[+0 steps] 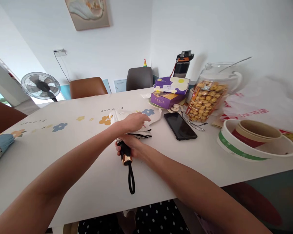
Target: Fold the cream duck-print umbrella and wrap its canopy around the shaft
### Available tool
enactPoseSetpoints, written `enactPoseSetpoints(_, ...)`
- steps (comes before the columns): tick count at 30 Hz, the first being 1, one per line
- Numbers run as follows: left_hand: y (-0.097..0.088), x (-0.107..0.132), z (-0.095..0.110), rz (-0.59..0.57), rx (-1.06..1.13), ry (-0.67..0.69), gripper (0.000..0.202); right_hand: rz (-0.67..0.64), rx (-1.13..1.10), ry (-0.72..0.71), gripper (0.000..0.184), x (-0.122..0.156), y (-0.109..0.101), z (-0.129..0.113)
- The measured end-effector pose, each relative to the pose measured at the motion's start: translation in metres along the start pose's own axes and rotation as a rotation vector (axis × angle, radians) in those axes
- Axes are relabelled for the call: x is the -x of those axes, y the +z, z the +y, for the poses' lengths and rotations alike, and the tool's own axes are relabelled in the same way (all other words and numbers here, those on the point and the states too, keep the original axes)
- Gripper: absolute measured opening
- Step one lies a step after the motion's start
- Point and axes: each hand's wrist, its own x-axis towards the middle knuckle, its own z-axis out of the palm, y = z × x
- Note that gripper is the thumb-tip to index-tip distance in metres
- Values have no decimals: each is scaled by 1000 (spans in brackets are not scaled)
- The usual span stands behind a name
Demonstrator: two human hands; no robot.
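"Bare forearms come nearest, above dotted black cloth below the table edge. What are the hands doing?"

"Working on an umbrella, near the middle of the white tabletop. Its black handle points back toward the person, and a wrist strap trails from the gold-coloured end."

"Which hand has the handle?"

"Right hand: it's closed around it, fingertips showing on the far side."

"And the other?"

"Left hand reaches across, above the right one, over the white canopy, fingers partly bent. Whether it pinches any fabric, I can't tell."

"Anything close by?"

"A dark-screened phone to the right, with eyeglasses just beside it, then a snack-filled jug. Blue folded fabric lies well apart, at the left edge."
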Motion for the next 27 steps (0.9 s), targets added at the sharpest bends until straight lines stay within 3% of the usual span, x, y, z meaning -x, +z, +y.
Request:
enactPoseSetpoints(5,14,-22,-15,-88,55,-54,21,-30,-8,-11,7,0,0,1)
enactPoseSetpoints(8,11,-22,-14,-61,89,-89,22,-38,-26,-1,8,-1,0,1)
enactPoseSetpoints(13,-17,-3,-3,289,197,-58,19,-44,-26,-1,12,1,0,1)
enactPoseSetpoints(19,-58,50,4,641,279,-41,17,-40,-36,-19,16,0,-2,2)
enactPoseSetpoints(24,-72,94,-18,917,483,-133,9,-8,-12,-33,19,-3,-2,2)
enactPoseSetpoints(27,-73,109,-36,1054,637,-257,7,10,11,-45,23,-1,0,1)
